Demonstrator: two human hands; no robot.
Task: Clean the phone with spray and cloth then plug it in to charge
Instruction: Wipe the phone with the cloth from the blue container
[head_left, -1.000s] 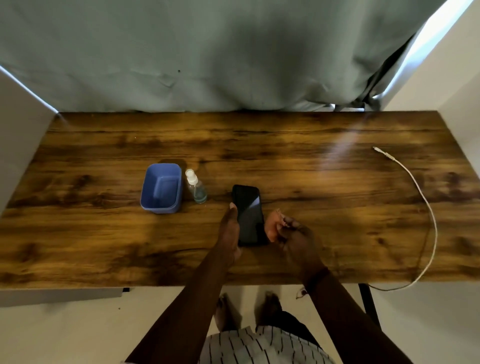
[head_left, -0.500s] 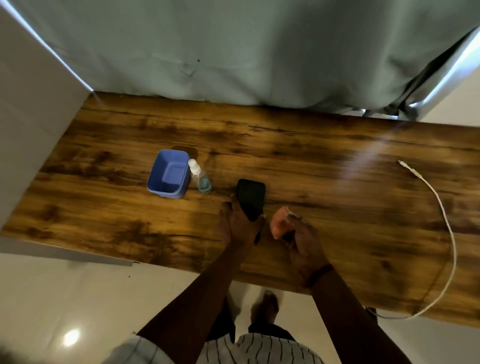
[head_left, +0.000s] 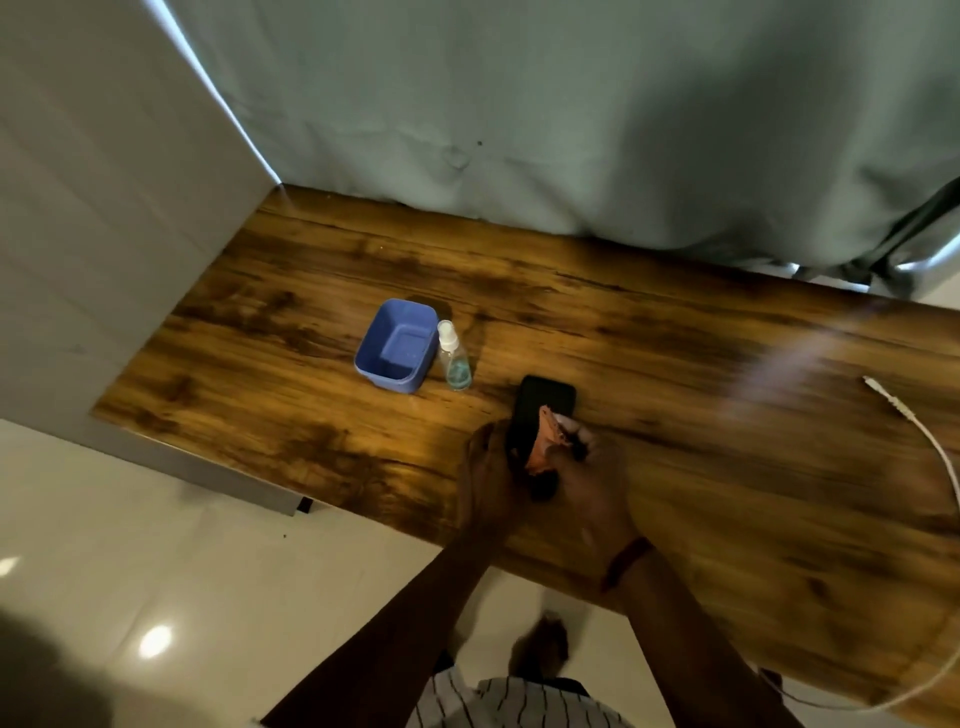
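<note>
A black phone (head_left: 540, 410) is held over the wooden table (head_left: 727, 467), screen up. My left hand (head_left: 488, 467) grips its lower left edge. My right hand (head_left: 587, 467) presses a small orange cloth (head_left: 545, 436) onto the lower part of the screen. A small clear spray bottle (head_left: 453, 356) with a white top stands upright to the phone's upper left. A white charging cable (head_left: 930, 441) lies at the right, its plug end (head_left: 875, 385) pointing toward the middle of the table.
A blue plastic tub (head_left: 397, 348) stands just left of the spray bottle. A grey-green curtain (head_left: 571, 130) hangs behind the table and a white wall (head_left: 104, 234) closes its left end. The near table edge runs under my forearms.
My right hand has brought the orange cloth from beside the phone onto its screen. My head has turned left, so the table sits further right in view.
</note>
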